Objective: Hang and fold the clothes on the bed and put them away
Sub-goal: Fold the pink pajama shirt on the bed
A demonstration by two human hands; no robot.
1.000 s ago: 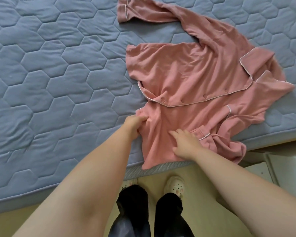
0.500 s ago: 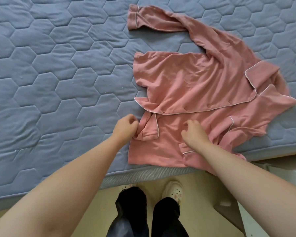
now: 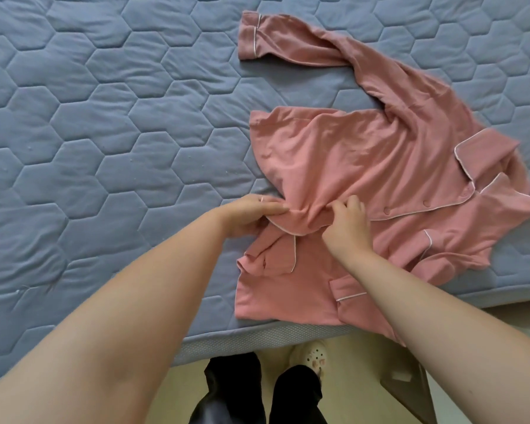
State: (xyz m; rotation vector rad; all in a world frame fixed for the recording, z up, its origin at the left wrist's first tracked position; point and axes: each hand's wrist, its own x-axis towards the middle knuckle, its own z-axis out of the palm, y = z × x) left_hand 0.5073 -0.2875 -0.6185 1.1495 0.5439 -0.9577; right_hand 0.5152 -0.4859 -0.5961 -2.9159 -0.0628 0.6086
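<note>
Garment: A pink pyjama shirt [image 3: 364, 166] with white piping lies front up on the bed [image 3: 104, 142]. It sits right of centre and close to the near edge, with the hem to the left and the collar [image 3: 484, 157] to the right.

Sleeve: One sleeve [image 3: 334, 50] stretches toward the far side of the bed, its cuff lying flat. The other seems to be bunched at the near right edge.

Progress: Early, by the look of it. The shirt is still spread out and rumpled, with no tidy fold made, and it is neither hung nor put away. A corner of the lower front panel [image 3: 266, 258] is turned back on itself. No hanger, wardrobe or other clothing is in view.

Left hand [image 3: 251, 215]: Pinches the hem corner of the upper front panel, thumb beneath and fingers almost straight on top.

Right hand [image 3: 346, 228]: Fingers are curled, nipping the same piped edge just beside the left hand. A soft ridge of cloth is gathered between the two hands.

Pocket [image 3: 346, 289]: Lies flat, near the right wrist.
</note>
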